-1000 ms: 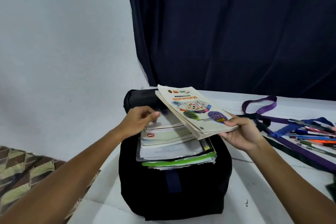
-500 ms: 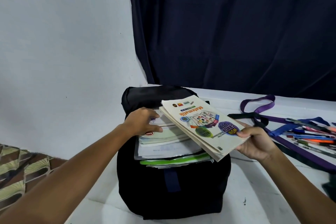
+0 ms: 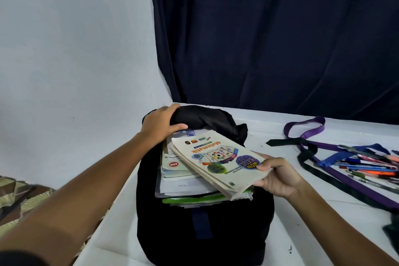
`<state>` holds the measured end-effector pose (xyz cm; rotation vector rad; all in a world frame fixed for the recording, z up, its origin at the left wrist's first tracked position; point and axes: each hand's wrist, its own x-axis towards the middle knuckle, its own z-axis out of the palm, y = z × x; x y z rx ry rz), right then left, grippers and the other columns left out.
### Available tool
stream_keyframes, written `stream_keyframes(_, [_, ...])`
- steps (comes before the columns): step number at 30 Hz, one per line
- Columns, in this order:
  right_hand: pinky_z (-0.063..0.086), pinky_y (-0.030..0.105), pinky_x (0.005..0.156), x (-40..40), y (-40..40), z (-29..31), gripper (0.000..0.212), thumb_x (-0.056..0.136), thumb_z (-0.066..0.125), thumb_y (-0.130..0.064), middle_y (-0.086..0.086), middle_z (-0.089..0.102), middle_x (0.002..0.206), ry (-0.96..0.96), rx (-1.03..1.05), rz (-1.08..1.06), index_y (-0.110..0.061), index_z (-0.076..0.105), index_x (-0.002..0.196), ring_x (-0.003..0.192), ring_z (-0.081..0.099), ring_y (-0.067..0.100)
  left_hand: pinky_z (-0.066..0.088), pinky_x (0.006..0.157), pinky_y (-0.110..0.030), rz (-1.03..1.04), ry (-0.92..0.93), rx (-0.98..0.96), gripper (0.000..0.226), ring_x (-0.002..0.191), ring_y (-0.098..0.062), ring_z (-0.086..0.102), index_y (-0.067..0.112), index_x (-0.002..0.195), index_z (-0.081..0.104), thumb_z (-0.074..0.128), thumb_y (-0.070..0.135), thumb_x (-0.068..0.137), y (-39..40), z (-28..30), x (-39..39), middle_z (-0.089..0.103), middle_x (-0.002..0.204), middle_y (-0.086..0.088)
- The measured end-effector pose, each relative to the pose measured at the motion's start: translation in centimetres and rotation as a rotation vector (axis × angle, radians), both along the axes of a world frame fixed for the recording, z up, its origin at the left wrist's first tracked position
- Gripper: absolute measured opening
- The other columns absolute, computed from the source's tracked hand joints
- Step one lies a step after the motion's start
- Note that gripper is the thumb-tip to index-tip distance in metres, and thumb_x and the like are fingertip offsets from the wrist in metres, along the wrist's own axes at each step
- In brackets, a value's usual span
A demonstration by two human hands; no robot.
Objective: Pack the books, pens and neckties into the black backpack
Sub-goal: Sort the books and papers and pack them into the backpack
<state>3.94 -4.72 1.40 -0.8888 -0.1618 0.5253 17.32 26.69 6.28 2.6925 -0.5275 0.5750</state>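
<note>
The black backpack (image 3: 203, 233) stands open on the white table (image 3: 302, 222), with a stack of books (image 3: 185, 181) sticking out of its mouth. My left hand (image 3: 159, 124) grips the backpack's top flap (image 3: 205, 116) at the far rim. My right hand (image 3: 278, 177) pinches the near corner of a cream "Matematik" book (image 3: 218, 159), which lies tilted on top of the stack, its far edge at the flap. Purple, blue and dark neckties (image 3: 319, 134) and several pens (image 3: 371, 164) lie on the table to the right.
A dark curtain (image 3: 280, 38) hangs behind the table and a pale wall (image 3: 75, 49) is on the left. A patterned cushion (image 3: 19, 198) shows at the lower left, beyond the table's edge.
My left hand left the stacked books and took hold of the backpack's flap. My right hand lowered the Matematik book onto the stack, pushing it toward the opening.
</note>
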Motion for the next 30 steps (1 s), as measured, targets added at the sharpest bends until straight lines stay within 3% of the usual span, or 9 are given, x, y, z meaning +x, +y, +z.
stream_keyframes(2, [0.061,0.048,0.073,0.1,1.0,0.2,0.076,0.04,0.087,0.004,0.031,0.061,0.121,0.057,-0.036,-0.035,0.006,0.068,0.113,0.101,0.067,0.043,0.047,0.086,-0.039,0.065,0.007,0.097,0.069,0.107,-0.028,0.059,0.021,0.134,0.056,0.065,0.063,0.08,-0.2,0.0,1.1,0.064,0.116,-0.007])
stream_keyframes(6, [0.061,0.045,0.065,0.4,2.7,0.9,0.076,0.034,0.087,0.006,0.032,0.062,0.118,0.109,-0.052,-0.055,0.006,0.07,0.109,0.096,0.068,0.043,0.042,0.09,-0.042,0.076,-0.013,0.131,0.067,0.107,-0.028,0.05,0.017,0.118,0.068,0.067,0.067,0.073,0.0,-0.3,3.5,0.057,0.108,-0.01])
stream_keyframes(9, [0.061,0.045,0.061,1.0,3.8,1.6,0.076,0.033,0.086,0.011,0.034,0.062,0.118,0.154,0.005,-0.08,0.01,0.069,0.108,0.094,0.068,0.045,0.042,0.077,-0.036,0.011,0.042,0.054,0.056,0.096,-0.024,0.052,0.012,0.096,0.071,0.07,0.063,0.073,0.3,0.3,4.9,0.058,0.089,-0.004])
stream_keyframes(12, [0.061,0.047,0.061,2.0,5.1,2.3,0.073,0.034,0.085,0.012,0.033,0.062,0.118,0.192,0.022,-0.108,0.011,0.069,0.105,0.095,0.069,0.045,0.033,0.062,-0.031,-0.035,0.049,-0.008,0.047,0.07,-0.021,0.051,0.019,0.062,0.053,0.071,0.06,0.075,-0.2,1.7,5.6,0.05,0.064,0.004])
stream_keyframes(18, [0.061,0.042,0.06,4.8,8.6,4.5,0.037,0.075,0.045,0.013,0.027,0.071,0.098,0.257,-0.07,-0.217,0.01,0.058,0.11,0.077,0.073,0.038,0.032,0.056,-0.031,-0.137,0.014,-0.011,0.051,0.06,-0.019,0.048,0.022,0.057,0.045,0.073,0.061,0.072,-1.2,5.3,6.5,0.048,0.056,0.005])
stream_keyframes(23, [0.062,0.045,0.066,8.0,11.1,5.1,0.033,0.087,0.043,0.015,0.028,0.068,0.108,0.264,-0.214,-0.312,0.011,0.055,0.117,0.087,0.071,0.04,0.031,0.054,-0.031,-0.136,0.026,0.004,0.055,0.058,-0.019,0.045,0.017,0.057,0.045,0.073,0.062,0.07,-0.8,5.7,6.8,0.046,0.055,0.003])
stream_keyframes(26, [0.061,0.046,0.067,8.6,12.2,5.4,0.015,0.084,0.062,0.007,0.022,0.069,0.106,0.091,-0.626,-0.404,0.003,0.061,0.098,0.087,0.071,0.036,0.029,0.052,-0.03,-0.135,0.028,0.009,0.057,0.057,-0.017,0.044,0.015,0.058,0.045,0.073,0.063,0.07,-0.8,5.8,6.8,0.046,0.055,0.002])
stream_keyframes(28, [0.06,0.044,0.069,8.4,11.8,5.4,0.025,0.079,0.076,-0.023,0.009,0.068,0.099,-0.158,-1.231,-0.417,-0.007,0.061,0.092,0.086,0.071,0.033,0.03,0.052,-0.029,-0.141,0.029,0.013,0.055,0.057,-0.016,0.044,0.015,0.059,0.047,0.073,0.062,0.07,-0.8,5.8,6.8,0.048,0.056,0.002])
stream_keyframes(30, [0.049,0.035,0.074,7.5,11.5,5.7,0.043,0.082,0.068,-0.051,0.006,0.062,0.109,-0.427,-1.859,-0.406,-0.016,0.062,0.107,0.101,0.062,0.031,0.031,0.052,-0.028,-0.145,0.026,0.014,0.053,0.058,-0.015,0.046,0.015,0.06,0.049,0.073,0.062,0.071,-0.7,5.6,6.8,0.049,0.057,0.002])
